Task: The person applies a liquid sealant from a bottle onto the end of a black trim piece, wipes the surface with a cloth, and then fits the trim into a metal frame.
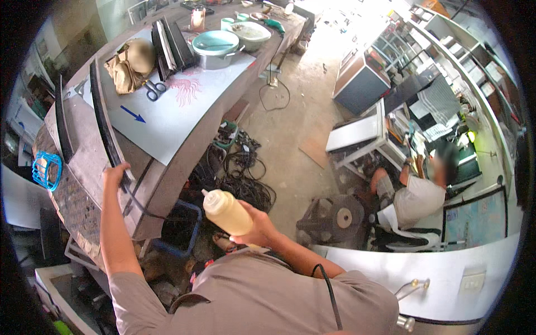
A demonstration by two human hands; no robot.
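My right hand (260, 225) is wrapped round a squeeze bottle (228, 213) with pale yellow contents, held tilted in front of my body with its nozzle toward the upper left. At the near end of the table, my left hand (115, 174) grips the end of a long, slightly curved black strip (101, 114). Another black strip (62, 120) lies further left on the table. To the right of the gripped strip is a white sheet (162, 125) printed with a blue arrow and a red drawing, and black scissors (154, 90) rest near its far part.
A pale blue basin in a metal pot (215, 47) and a brown cloth bag (124, 72) stand on the table. A blue wire basket (47, 171) is at its left edge. Tangled black cables (245, 173) cover the floor beside it. A person (419, 198) sits at the right.
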